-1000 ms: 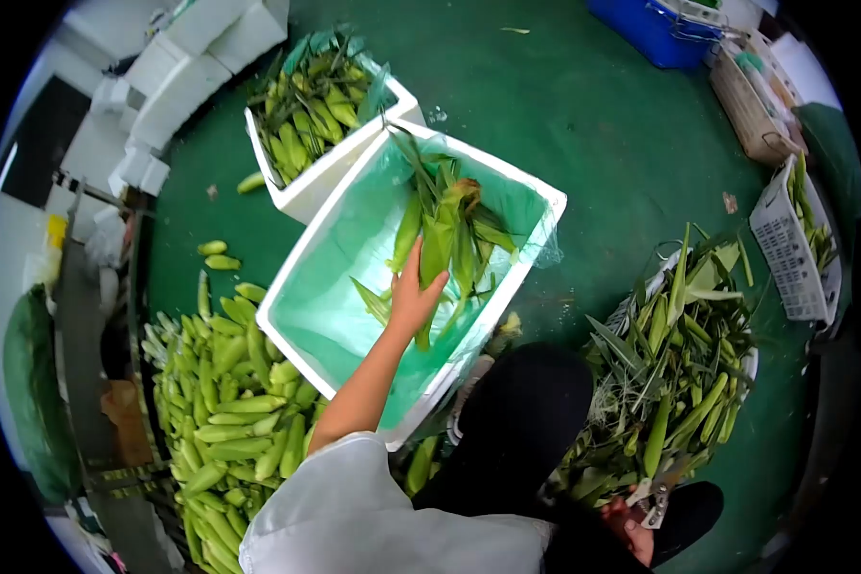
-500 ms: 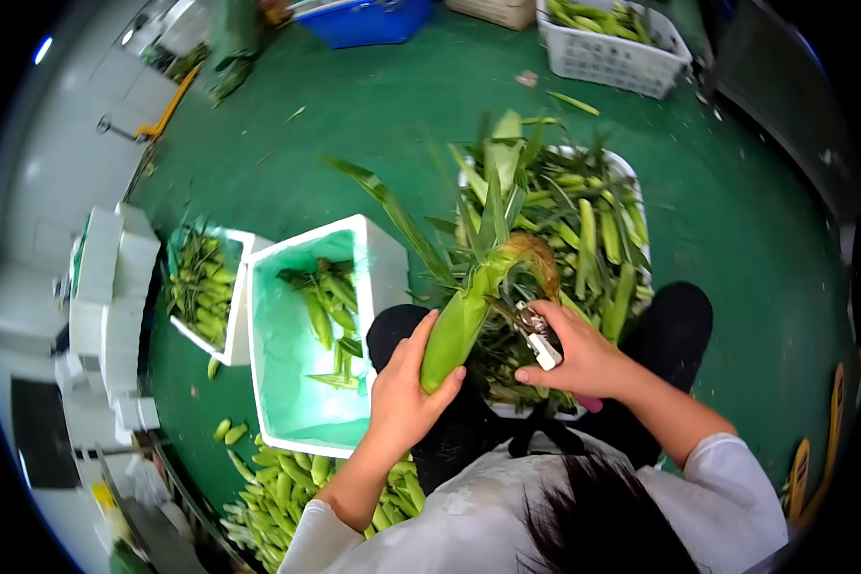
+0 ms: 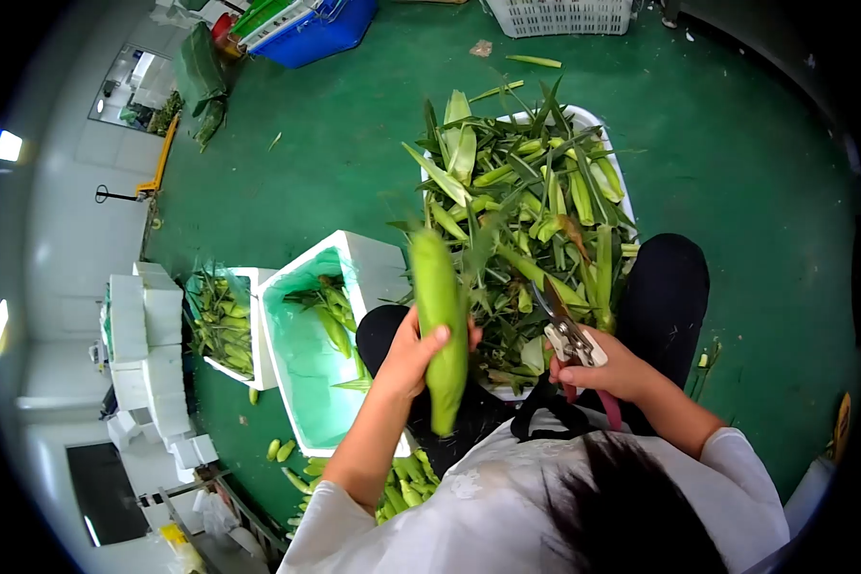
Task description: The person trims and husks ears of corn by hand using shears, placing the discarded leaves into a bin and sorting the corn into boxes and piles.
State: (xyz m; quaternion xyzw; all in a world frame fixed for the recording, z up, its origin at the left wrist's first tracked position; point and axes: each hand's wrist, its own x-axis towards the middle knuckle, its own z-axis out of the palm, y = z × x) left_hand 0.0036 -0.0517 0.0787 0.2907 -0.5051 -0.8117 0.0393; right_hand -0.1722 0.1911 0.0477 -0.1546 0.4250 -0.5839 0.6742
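Observation:
My left hand (image 3: 413, 356) is closed around a green ear of corn (image 3: 439, 330), held upright in front of my knees and slightly blurred. The ear is still in its green husk, with no long leafy top or silk on it. In my right hand (image 3: 614, 367) are pruning shears (image 3: 570, 337) with pinkish-red handles, their blades pointing up and away from me. Beyond both hands stands a white tub (image 3: 625, 191) heaped with cut husk leaves and corn tops (image 3: 531, 215).
To the left is a white foam box (image 3: 301, 407) with a green liner and some corn. Another foam box (image 3: 266, 335) of corn sits beyond it. Loose corn (image 3: 406, 488) is piled by my left side. A blue bin (image 3: 320, 33) and white basket (image 3: 559, 17) stand farther off.
The leafy top and brown silk are off the ear. My left hand has raised the ear upright, while the shears have moved away from it. The camera view has shifted.

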